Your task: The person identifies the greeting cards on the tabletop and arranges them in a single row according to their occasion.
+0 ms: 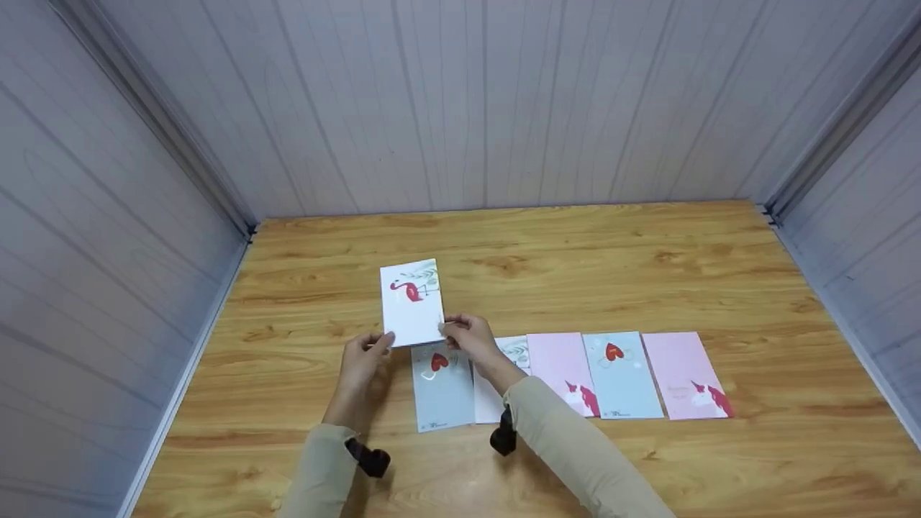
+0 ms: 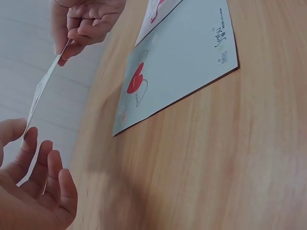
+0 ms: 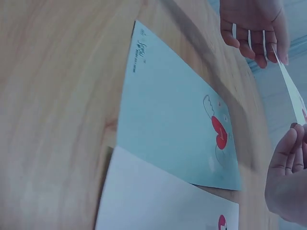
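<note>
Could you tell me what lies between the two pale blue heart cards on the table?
A white card, partly under the right arm, and a pink card, seen in the head view.

Wooden table (image 1: 647,252), warm orange grain | pale grey panelled walls (image 1: 468,108) enclosing back and both sides | metal corner strips (image 1: 165,137) at wall joins | soft, even light
</note>
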`<state>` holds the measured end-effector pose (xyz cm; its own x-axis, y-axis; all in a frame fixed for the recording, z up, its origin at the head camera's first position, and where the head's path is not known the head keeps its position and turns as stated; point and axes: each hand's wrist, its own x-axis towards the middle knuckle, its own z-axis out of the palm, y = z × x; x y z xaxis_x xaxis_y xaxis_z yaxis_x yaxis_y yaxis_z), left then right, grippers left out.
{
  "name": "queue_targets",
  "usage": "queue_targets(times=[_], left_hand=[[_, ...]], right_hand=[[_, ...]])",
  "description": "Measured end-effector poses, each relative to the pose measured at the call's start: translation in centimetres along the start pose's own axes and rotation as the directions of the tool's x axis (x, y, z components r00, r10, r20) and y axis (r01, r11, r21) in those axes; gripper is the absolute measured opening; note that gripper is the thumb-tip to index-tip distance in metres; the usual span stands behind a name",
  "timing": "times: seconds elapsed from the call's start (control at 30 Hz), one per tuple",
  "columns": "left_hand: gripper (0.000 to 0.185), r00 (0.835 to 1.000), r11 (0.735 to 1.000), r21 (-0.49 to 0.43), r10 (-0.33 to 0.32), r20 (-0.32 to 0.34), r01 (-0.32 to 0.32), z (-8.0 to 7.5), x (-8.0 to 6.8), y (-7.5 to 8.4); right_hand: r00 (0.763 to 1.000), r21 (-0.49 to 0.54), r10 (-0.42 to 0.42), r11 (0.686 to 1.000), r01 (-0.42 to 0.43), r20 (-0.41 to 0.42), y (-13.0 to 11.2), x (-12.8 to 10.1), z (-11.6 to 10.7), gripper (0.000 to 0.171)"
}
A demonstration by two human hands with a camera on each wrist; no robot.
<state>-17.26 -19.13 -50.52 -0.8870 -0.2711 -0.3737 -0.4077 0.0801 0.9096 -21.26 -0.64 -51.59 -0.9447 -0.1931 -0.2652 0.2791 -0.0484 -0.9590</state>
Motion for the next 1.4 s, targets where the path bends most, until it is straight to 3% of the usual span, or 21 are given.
queue_targets(times=[0.17,0.5,0.73,0.97,1.23,1.4], left_hand=[[0.028,1.000,1.000,-0.008,-0.024,0.005,0.024,-0.1,0.6,0.2],[0.027,0.994,0.986,-0.132,-0.104,-0.022,0.100,0.3,2.2,1.0],[0.028,0.999,0.998,-0.057,-0.018,-0.033,0.016,0.3,3.1,1.1],[0.027,0.999,0.999,-0.021,-0.037,-0.037,0.036,-0.1,4.0,0.7],[0.025,0.997,1.000,0.031,0.003,-0.083,0.000,-0.3,5.1,0.2],[0.022,0.996,1.000,-0.019,0.008,-0.084,-0.010,-0.7,5.7,-0.1]], right_hand=[[1.000,-0.002,0.016,1.000,-0.016,-0.015,-0.3,0.7,0.2,0.023],[1.000,0.100,0.025,0.995,-0.023,-0.017,-1.4,1.6,0.5,0.026],[0.997,0.083,0.025,0.996,-0.019,-0.068,-1.1,2.8,0.5,0.023],[0.997,0.064,0.074,0.995,-0.071,-0.040,-0.5,3.3,0.6,0.028],[0.995,0.042,0.100,0.994,-0.100,-0.017,-0.6,3.8,1.0,0.030],[0.990,0.010,0.135,0.991,-0.135,0.033,-0.6,4.1,1.2,0.034]])
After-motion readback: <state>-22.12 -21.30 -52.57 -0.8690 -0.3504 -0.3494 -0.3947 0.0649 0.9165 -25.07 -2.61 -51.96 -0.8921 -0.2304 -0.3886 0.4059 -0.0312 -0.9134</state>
